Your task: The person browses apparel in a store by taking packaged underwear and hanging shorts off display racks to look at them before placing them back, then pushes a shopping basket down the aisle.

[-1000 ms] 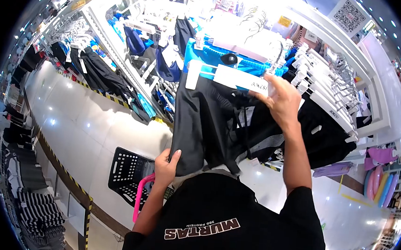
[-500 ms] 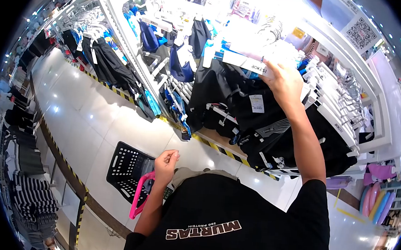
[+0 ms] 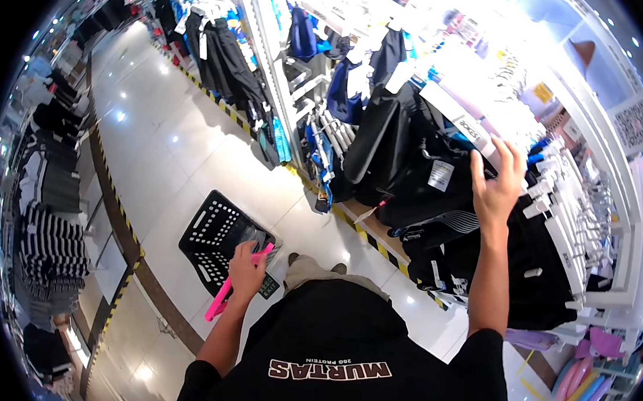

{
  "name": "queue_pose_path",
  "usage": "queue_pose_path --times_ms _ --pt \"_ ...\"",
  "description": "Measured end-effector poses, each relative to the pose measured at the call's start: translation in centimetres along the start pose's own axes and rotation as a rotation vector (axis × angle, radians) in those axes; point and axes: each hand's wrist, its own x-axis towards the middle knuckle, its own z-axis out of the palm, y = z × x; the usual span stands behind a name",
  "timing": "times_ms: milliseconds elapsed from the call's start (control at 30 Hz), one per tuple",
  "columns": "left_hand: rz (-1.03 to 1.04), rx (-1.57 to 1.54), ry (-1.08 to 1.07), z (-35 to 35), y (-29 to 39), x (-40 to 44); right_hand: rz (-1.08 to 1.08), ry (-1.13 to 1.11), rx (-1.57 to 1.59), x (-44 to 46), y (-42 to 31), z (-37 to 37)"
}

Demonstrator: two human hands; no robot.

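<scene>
Right hand (image 3: 499, 192), grip apart beside hanger (image 3: 454, 114); left hand (image 3: 246, 273), grip unclear at pink handle (image 3: 220, 300); wide tape-edged floor (image 3: 161, 167)

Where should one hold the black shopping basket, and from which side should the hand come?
Probably by the pink handle, from above: this slim bar appears raised over the black basket, whose walls are broad. The left hand is at its middle.

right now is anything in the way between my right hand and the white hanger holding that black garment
Nothing visible stands between them: the right hand's fingers are beside the near end of the white hanger. Whether they touch it is unclear.
</scene>
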Motion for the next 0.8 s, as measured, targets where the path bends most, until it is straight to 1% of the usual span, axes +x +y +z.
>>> queue_pose_path --times_ms 33,133,167,200,267,300,333,400,500,533,567,667,800 --pt "0.006 0.059 -0.017 0.1 0.2 -0.3 0.014 0.039 0.02 -0.7 -0.4 -0.2" --pt "-0.105 0.022 -0.056 0.4 0.1 0.2 0.051 0.193 0.185 -3.8 -2.5 0.0" --pt "-0.154 -0.072 -0.057 0.2 -0.2 0.5 0.09 0.176 0.275 -5.1 -3.2 0.7" --pt "-0.127 -0.049 -0.042 -0.3 -0.4 0.5 0.131 0.159 0.362 -6.7 -4.0 1.5" --pt "-0.067 -0.005 -0.012 -1.6 -0.9 0.6 0.306 -0.094 0.485 -10.1 -5.9 2.9" --pt "-0.054 0.024 0.005 -1.9 -1.7 0.2 0.333 -0.164 0.544 -12.1 -6.5 4.0" --pt "-0.13 0.093 -0.045 -2.5 -1.7 -0.3 0.356 -0.235 0.605 -14.1 -7.0 5.0" --pt "-0.291 0.228 -0.145 -4.0 -1.4 -1.3 0.581 -0.376 0.697 -17.5 -8.3 5.6" --pt "-0.312 0.284 -0.2 -4.2 -1.9 -1.6 0.799 -0.386 0.776 -21.4 -8.2 6.7" --pt "-0.32 0.302 -0.215 -4.2 -2.3 -1.5 0.825 -0.403 0.764 -21.7 -8.1 6.7" --pt "-0.292 0.266 -0.195 -3.7 -3.5 -1.4 0.827 -0.406 0.779 -22.0 -7.9 6.9" --pt "-0.251 0.29 -0.166 -3.7 -4.9 -0.9 0.816 -0.433 0.839 -21.8 -7.2 8.3" --pt "-0.272 0.357 -0.161 -4.8 -5.9 0.7 0.782 -0.487 0.942 -19.6 -7.7 10.3"
